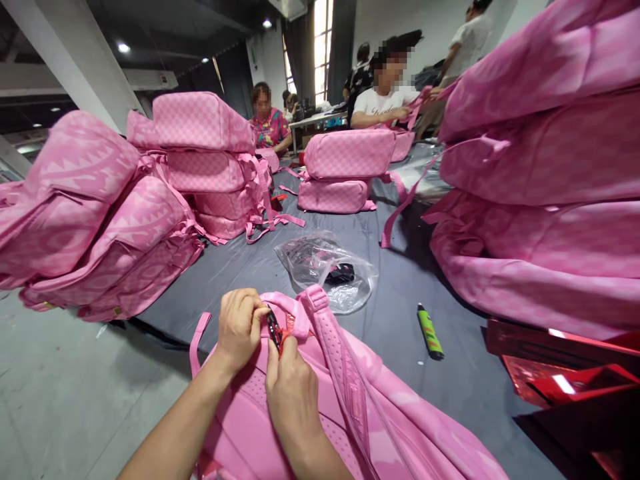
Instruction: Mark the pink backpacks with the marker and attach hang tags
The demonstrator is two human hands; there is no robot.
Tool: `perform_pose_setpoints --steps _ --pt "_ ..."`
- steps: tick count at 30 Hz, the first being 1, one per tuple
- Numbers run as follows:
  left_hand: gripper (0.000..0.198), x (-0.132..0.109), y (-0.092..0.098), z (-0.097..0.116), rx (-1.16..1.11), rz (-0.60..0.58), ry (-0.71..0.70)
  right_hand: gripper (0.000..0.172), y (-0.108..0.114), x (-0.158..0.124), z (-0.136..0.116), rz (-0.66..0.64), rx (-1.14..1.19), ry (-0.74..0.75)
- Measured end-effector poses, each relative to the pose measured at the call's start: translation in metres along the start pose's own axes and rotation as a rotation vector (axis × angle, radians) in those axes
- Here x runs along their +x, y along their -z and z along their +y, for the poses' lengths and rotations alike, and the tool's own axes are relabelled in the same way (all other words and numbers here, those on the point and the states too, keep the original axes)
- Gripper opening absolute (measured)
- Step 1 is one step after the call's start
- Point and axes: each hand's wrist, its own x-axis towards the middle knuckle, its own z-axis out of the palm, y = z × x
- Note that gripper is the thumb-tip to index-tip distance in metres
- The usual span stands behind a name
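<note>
A pink backpack [350, 413] is lying back-panel up at the near edge of the grey worktop [400, 280], right under the person's arms. The left hand [240, 327] is pressing down on the top of the backpack, its fingers curled shut around a small black and red tool [275, 331] and the fabric beside it. The right hand [290, 387] is meeting it from below, fingers closed, thumb and forefinger pinching at the same red spot near the carry handle [313, 300]. A padded shoulder strap [345, 373] is running down from the handle toward the lower right.

Just beyond the backpack a clear plastic bag [325, 267] is lying with dark small parts inside. A green lighter [429, 331] is lying to its right; any printing on it is too small to read. Stacks of pink backpacks [100, 220] are standing left, centre and right. Shiny red sheets [565, 373] are lying at the lower right. Other people [385, 93] are sitting at the far end.
</note>
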Motion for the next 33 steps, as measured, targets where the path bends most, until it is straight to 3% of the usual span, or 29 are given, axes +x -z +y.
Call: perform_pose_setpoints --steps 11,16,19,21,23,26,28,31,33 --pt "0.010 0.006 -0.014 -0.003 0.026 -0.055 0.002 0.036 -0.017 0.006 0.007 -0.076 -0.024 -0.062" --pt "0.014 0.009 -0.020 -0.004 0.032 -0.095 0.023 0.018 -0.014 0.014 0.005 -0.294 -0.043 -0.173" --pt "0.016 0.011 -0.022 -0.003 0.013 -0.119 0.031 0.017 -0.010 0.022 0.004 -0.422 -0.034 -0.247" --pt "0.015 0.013 -0.021 -0.002 -0.050 -0.083 0.055 0.020 -0.006 0.025 0.004 -0.460 -0.004 -0.264" --pt "0.016 0.014 -0.016 -0.002 -0.179 0.054 0.150 0.022 -0.001 0.024 0.006 -0.478 0.065 -0.260" --pt "0.017 0.013 -0.001 -0.013 -0.387 0.334 0.430 0.022 0.014 0.012 0.015 -0.468 0.282 -0.220" --pt "0.019 0.007 0.015 -0.028 -0.437 0.437 0.602 0.020 0.032 -0.004 0.027 -0.422 0.474 -0.157" --pt "0.029 -0.014 0.044 -0.051 -0.388 0.428 0.731 0.018 0.072 -0.035 0.056 -0.375 0.614 -0.085" --pt "0.049 -0.030 0.062 -0.059 -0.307 0.350 0.744 0.019 0.107 -0.058 0.081 -0.298 0.625 -0.162"
